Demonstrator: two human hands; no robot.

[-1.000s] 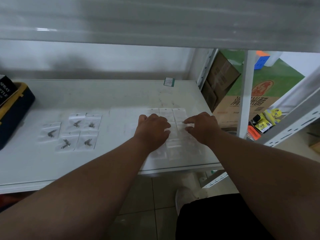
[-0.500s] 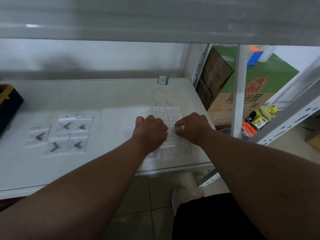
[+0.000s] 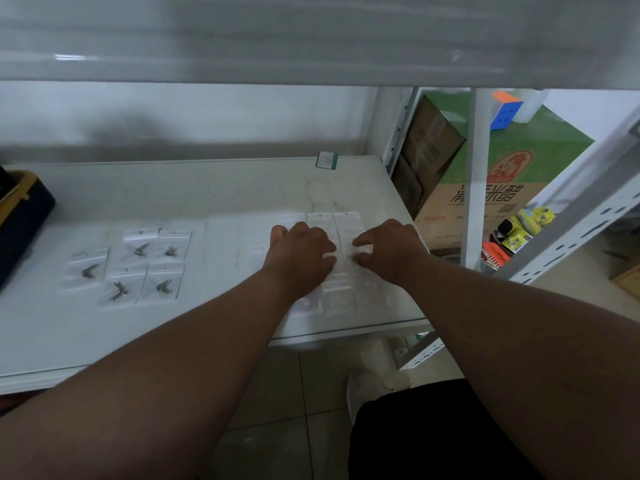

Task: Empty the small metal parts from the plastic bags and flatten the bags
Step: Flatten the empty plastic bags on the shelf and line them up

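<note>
Several small clear bags lie flat in rows, the empty bags [image 3: 347, 224], at the right end of the white shelf [image 3: 207, 188]. My left hand [image 3: 298, 252] and my right hand [image 3: 393, 251] rest palm down on them. Their curled fingertips meet on one empty bag [image 3: 343, 259] in the middle of the rows and pinch it. Further left lie several filled bags [image 3: 162, 285], each holding a small metal part [image 3: 140, 250]. No loose parts show on the shelf.
A dark blue and yellow toolbox [image 3: 20, 216] stands at the left edge. A small green card [image 3: 327, 160] leans at the back. An upper shelf [image 3: 311, 39] hangs low overhead. A white upright post [image 3: 479, 174] and cardboard boxes [image 3: 485, 202] stand to the right.
Both hands have drawn closer together over the flat bags, their fingertips now meeting on one bag. The filled bags on the left have not moved.
</note>
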